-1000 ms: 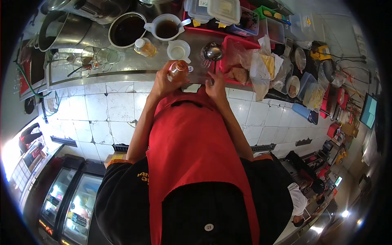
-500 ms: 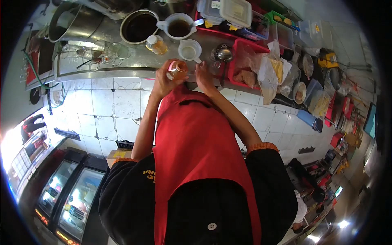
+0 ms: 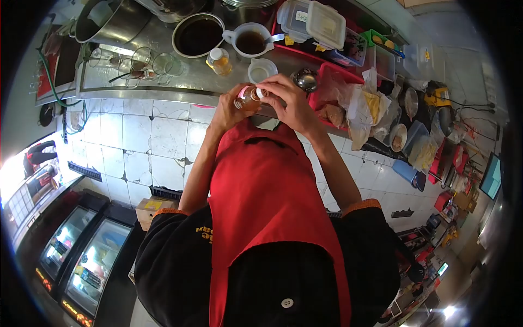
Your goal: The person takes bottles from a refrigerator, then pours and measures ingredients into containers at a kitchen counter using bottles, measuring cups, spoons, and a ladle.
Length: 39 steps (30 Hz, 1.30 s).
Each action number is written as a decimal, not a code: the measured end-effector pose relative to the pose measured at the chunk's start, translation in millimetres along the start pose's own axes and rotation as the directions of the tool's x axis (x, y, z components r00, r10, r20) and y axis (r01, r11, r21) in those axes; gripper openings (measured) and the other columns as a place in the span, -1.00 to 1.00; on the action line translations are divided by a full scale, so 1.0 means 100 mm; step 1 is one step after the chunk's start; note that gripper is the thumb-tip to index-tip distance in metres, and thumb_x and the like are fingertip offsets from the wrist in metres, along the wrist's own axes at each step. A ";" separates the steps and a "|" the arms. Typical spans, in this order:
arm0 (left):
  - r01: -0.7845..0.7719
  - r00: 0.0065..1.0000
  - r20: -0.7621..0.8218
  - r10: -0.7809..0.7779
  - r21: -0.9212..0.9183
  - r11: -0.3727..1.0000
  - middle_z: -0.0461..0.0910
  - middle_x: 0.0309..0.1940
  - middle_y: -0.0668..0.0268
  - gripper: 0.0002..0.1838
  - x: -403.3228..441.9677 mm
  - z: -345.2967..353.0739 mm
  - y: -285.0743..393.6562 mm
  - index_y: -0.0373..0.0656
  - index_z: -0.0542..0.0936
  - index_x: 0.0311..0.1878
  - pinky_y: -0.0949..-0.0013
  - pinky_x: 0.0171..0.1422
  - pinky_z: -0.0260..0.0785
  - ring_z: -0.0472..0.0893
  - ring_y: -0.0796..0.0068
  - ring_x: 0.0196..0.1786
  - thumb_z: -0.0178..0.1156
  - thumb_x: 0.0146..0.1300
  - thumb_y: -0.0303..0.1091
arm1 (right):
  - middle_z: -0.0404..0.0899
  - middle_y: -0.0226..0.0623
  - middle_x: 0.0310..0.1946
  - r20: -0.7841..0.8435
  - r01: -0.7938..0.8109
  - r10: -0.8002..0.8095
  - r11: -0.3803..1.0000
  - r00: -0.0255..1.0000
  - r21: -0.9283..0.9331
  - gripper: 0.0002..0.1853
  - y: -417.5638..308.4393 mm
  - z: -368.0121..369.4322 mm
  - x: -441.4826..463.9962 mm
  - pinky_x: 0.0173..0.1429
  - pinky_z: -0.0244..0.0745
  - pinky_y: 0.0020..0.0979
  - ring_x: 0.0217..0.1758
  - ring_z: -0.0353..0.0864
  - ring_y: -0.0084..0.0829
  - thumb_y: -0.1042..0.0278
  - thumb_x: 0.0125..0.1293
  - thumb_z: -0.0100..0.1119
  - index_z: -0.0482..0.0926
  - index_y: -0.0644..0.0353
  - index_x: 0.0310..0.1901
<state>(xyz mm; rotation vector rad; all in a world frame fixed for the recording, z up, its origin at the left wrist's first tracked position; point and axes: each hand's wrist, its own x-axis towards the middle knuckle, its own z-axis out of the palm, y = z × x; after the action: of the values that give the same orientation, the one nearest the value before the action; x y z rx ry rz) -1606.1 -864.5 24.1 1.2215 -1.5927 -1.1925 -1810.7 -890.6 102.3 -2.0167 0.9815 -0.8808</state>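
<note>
Right hand point(image 3: 291, 104) has moved to the bottle point(image 3: 248, 100), fingers pinching its partly hidden white cap point(image 3: 261, 93); left hand point(image 3: 226, 109) wraps its see-through, rounded body, near the steel counter point(image 3: 197, 82).

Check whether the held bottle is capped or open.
Apparently capped: the right hand holds a white cap at the mouth of the bottle. I cannot tell whether it's tight.

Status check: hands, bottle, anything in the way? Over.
Left hand gripping bottle, tilted. Right hand pinching white cap at its mouth. Cup close beyond, not between hands.
</note>
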 end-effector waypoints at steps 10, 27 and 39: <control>-0.008 0.907 0.410 0.092 -0.202 0.979 0.73 -0.15 0.18 -0.33 0.25 -0.14 0.27 -0.25 0.60 0.10 0.26 0.09 0.51 0.70 0.37 -0.04 0.54 -0.23 -0.44 | 0.58 -0.18 -0.18 0.238 0.065 -0.059 0.998 0.969 -0.018 -0.74 -0.25 -0.46 0.19 -0.13 0.58 -0.28 -0.20 0.64 -0.25 0.63 0.23 0.31 0.67 0.32 -0.03; -0.252 0.954 -0.120 0.273 0.165 0.954 0.70 -0.13 -0.05 -0.13 1.13 0.07 0.94 -0.24 0.54 0.19 0.15 0.03 0.57 0.72 -0.05 -0.05 0.66 -0.17 0.02 | 0.67 -0.14 -0.61 0.037 -0.330 0.376 0.852 0.926 -0.407 -0.57 -0.37 -1.25 1.33 -0.43 0.56 -0.38 -0.65 0.65 -0.41 0.07 0.26 0.39 0.73 0.40 -0.42; -0.002 0.860 -0.509 -0.040 -0.081 0.997 0.76 -0.14 0.14 -0.80 0.34 -1.02 0.15 -0.35 0.60 -0.01 0.42 0.08 0.55 0.74 0.45 -0.08 0.28 0.38 -0.45 | 0.66 -0.17 -0.64 -0.449 -0.382 0.070 0.648 0.891 -0.658 -0.69 -0.32 -2.13 2.13 -0.40 0.56 -0.32 -0.54 0.66 -0.42 0.23 0.18 0.41 0.71 0.36 -0.50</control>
<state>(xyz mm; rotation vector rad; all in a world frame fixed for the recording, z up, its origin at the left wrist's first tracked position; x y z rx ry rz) -1521.4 -918.0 65.8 1.3650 -1.1261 -0.8344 -1869.2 -1119.0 292.7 -2.3015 2.0545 -0.8239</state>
